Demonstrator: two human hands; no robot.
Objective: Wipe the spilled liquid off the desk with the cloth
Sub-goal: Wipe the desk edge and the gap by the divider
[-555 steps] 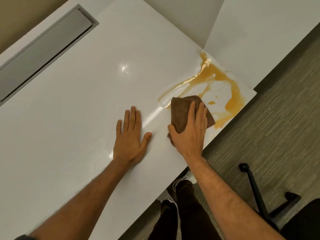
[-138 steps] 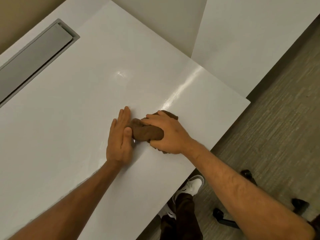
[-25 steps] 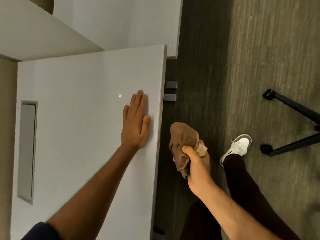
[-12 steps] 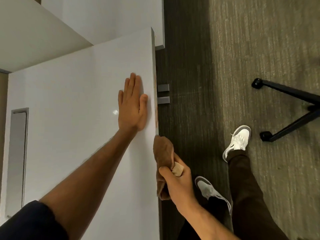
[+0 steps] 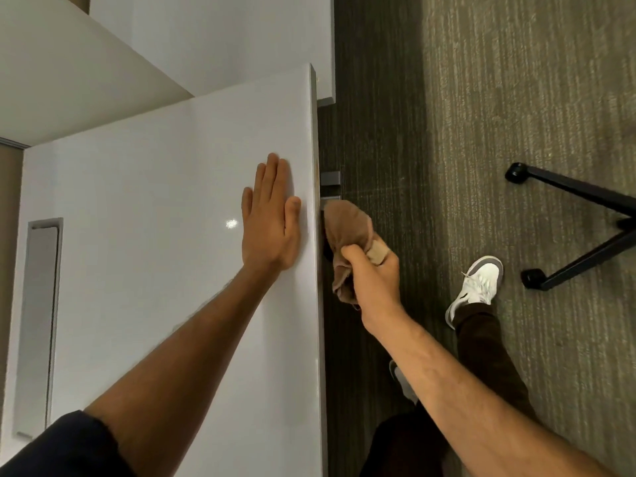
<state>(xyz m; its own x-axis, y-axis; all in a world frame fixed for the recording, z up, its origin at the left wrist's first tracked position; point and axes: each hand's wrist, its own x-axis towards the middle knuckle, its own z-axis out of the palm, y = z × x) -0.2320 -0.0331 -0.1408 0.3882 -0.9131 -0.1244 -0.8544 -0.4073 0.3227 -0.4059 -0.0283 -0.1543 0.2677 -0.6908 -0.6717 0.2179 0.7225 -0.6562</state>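
Note:
The white desk (image 5: 155, 218) fills the left of the head view, its right edge running top to bottom. My left hand (image 5: 270, 218) lies flat on the desktop close to that edge, fingers straight. My right hand (image 5: 373, 273) grips a bunched brown cloth (image 5: 346, 232) just off the desk, beside its thin side edge. A faint brownish streak (image 5: 316, 166) shows on the edge above the cloth. No liquid shows on the desktop.
A grey recessed cable tray (image 5: 39, 321) sits at the desk's left. A second white desk (image 5: 223, 39) stands beyond. Carpet lies to the right, with a black chair base (image 5: 585, 228), my legs and a white shoe (image 5: 478, 284).
Over the last second my right hand has carried the cloth along the desk's side edge, now farther up it than half a second ago. My left hand stays flat on the desktop.

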